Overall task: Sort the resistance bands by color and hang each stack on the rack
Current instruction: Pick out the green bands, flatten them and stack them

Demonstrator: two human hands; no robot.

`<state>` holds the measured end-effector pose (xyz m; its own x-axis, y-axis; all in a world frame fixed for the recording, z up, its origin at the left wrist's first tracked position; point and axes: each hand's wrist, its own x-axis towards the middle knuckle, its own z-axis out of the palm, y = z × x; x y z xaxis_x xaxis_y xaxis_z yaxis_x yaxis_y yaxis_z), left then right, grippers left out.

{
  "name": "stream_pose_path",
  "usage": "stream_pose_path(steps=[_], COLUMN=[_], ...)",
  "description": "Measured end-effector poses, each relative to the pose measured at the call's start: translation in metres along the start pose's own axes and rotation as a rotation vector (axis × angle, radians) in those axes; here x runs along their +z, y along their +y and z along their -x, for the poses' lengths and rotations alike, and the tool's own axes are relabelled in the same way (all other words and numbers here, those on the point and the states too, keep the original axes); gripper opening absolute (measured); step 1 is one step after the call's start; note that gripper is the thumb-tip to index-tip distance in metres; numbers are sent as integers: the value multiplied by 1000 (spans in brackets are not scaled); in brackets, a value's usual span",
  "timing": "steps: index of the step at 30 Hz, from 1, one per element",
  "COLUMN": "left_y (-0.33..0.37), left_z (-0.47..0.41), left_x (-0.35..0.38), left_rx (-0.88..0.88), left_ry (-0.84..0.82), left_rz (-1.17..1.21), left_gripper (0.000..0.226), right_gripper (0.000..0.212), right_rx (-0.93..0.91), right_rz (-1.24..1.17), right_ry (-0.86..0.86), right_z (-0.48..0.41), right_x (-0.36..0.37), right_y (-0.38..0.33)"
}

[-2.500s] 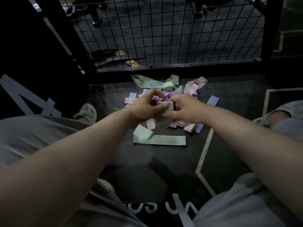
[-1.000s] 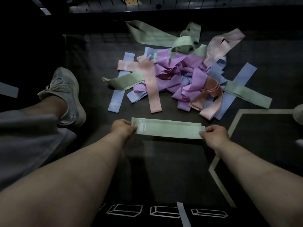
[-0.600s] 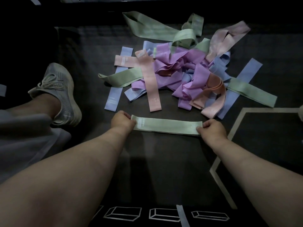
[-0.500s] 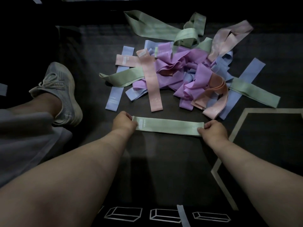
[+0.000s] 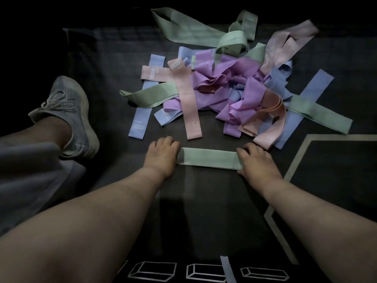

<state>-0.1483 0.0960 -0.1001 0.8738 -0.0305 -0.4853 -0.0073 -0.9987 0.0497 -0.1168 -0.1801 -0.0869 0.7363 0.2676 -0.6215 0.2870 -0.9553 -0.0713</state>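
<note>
A light green band [image 5: 209, 159] lies flat on the dark floor mat in front of me. My left hand [image 5: 162, 155] rests palm down on its left end and my right hand [image 5: 256, 160] lies over its right end; both press it to the mat. Both ends are hidden under the hands. Behind it sits a tangled pile of bands [image 5: 226, 86]: purple in the middle, pink [image 5: 188, 105], blue [image 5: 142, 107] and more green [image 5: 151, 97] around it. No rack is in view.
My left foot in a grey shoe [image 5: 69, 117] rests on the mat at the left, beside the pile. A pale hexagon line [image 5: 293, 160] is painted on the floor at the right. Box outlines [image 5: 206, 274] mark the mat's near edge.
I lowered the green band from in front of me to the mat near the pile. My hands went from pinching its ends to lying flat over them, slid slightly inward.
</note>
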Motion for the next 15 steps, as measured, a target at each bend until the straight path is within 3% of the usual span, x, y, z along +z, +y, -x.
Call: stream_pose_path(steps=[4, 8, 11, 13, 15], left_y=[-1, -3, 0, 0, -2], left_z=[0, 7, 11, 6, 1], left_x=[2, 1, -4, -6, -2], left_rx=[26, -26, -389, -712, -850], left_ry=[-15, -29, 49, 60, 23], left_rz=[-22, 98, 412, 677, 857], left_gripper=[38, 60, 69, 57, 45], right_gripper=[50, 65, 75, 65, 54], right_rx=[-44, 10, 269, 547, 703], right_rz=[10, -41, -270, -605, -792], right_ry=[-24, -10, 92, 141, 129], right_z=[-4, 1, 8, 5, -3], right_x=[-4, -5, -2, 2, 9], right_y=[-1, -1, -4, -6, -5])
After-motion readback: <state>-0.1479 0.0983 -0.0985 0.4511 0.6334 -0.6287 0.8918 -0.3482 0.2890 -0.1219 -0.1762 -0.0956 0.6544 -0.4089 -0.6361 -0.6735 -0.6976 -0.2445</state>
